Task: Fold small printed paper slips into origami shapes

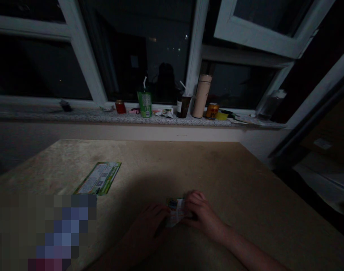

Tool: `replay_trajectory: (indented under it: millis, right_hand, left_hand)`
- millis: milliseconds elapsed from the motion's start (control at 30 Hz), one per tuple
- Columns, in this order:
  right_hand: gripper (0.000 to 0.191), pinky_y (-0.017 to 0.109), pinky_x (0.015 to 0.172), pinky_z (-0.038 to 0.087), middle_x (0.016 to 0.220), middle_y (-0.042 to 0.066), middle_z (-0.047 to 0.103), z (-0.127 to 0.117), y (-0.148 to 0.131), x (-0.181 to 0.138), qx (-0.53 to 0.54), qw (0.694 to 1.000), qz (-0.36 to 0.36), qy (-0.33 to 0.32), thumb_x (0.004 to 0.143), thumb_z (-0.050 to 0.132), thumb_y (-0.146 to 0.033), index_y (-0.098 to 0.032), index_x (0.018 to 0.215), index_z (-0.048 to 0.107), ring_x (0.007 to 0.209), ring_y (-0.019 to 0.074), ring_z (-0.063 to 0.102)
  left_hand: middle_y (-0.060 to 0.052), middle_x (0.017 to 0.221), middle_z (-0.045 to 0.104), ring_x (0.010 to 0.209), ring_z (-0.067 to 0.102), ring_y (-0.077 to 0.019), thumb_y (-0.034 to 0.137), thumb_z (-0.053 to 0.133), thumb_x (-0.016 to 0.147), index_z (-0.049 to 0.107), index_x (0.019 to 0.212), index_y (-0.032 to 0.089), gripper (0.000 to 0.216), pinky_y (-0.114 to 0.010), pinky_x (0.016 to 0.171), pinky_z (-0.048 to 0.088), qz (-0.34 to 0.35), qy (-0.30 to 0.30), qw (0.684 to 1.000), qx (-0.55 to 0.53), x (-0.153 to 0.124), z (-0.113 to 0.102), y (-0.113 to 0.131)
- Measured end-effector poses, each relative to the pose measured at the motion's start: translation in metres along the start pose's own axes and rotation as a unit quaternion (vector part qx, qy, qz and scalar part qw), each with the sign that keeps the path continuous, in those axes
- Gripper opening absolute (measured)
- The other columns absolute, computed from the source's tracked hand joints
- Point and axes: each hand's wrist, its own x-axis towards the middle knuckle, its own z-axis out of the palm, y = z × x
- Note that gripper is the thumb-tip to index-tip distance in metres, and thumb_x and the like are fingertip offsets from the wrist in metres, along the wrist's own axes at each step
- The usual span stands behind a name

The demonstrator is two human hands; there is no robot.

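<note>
A small folded printed paper (pixel 176 213) lies on the tan table (pixel 222 177) close to me. My left hand (pixel 147 226) presses on its left edge with curled fingers. On the paper's right side rests my right hand (pixel 201 212), fingers bent and pinching the sheet. Both hands hold the paper flat against the table in dim light.
A green printed leaflet (pixel 100 177) lies on the table to the left. The stone windowsill (pixel 76 114) carries a green drink carton (pixel 145 103), a dark cup (pixel 183 105), a tall beige flask (pixel 202 96), a red jar (pixel 120 107) and an orange can (pixel 212 111). A blurred patch covers the lower left.
</note>
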Motion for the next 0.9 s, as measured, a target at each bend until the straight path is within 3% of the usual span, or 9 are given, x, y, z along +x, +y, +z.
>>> replay_trajectory:
  millis: [267,500,700,900]
  right_hand:
    - [0.015,0.035,0.088,0.033,0.091,0.003,0.057,0.0,-0.004,0.003,-0.025,0.999,0.023,-0.022,0.087,0.061,-0.033,-0.019,0.084,0.059,0.094,0.0198,0.048]
    - [0.013,0.034,0.09,0.033,0.09,0.002,0.056,0.0,-0.007,0.003,-0.034,0.999,0.035,-0.025,0.09,0.057,-0.03,-0.019,0.084,0.058,0.095,0.0183,0.047]
    - [0.01,0.034,0.089,0.034,0.089,0.002,0.056,0.006,-0.005,0.004,-0.049,0.998,0.037,-0.007,0.091,0.056,-0.027,-0.019,0.085,0.059,0.093,0.0178,0.049]
    - [0.011,0.038,0.089,0.037,0.088,0.004,0.056,0.012,-0.006,0.005,-0.125,0.992,0.023,0.011,0.091,0.056,-0.025,-0.018,0.083,0.059,0.09,0.0209,0.048]
  left_hand:
    - [-0.003,0.105,0.062,0.099,0.055,-0.0214,0.02,0.051,0.092,0.058,0.104,0.023,0.015,-0.037,0.089,0.043,-0.016,0.025,0.999,-0.041,0.002,-0.003,0.002]
    - [-0.004,0.111,0.06,0.103,0.055,-0.0232,0.019,0.048,0.091,0.055,0.112,0.025,0.023,-0.04,0.091,0.043,-0.023,0.032,0.998,-0.042,-0.001,0.0,-0.002]
    - [-0.007,0.117,0.056,0.106,0.055,-0.0246,0.013,0.046,0.087,0.042,0.123,0.024,0.037,-0.043,0.091,0.045,-0.052,0.076,0.994,-0.054,-0.008,0.01,-0.009]
    - [-0.008,0.11,0.057,0.1,0.057,-0.024,0.012,0.044,0.087,0.043,0.116,0.022,0.031,-0.04,0.088,0.047,-0.058,0.064,0.996,-0.033,-0.01,0.007,0.0]
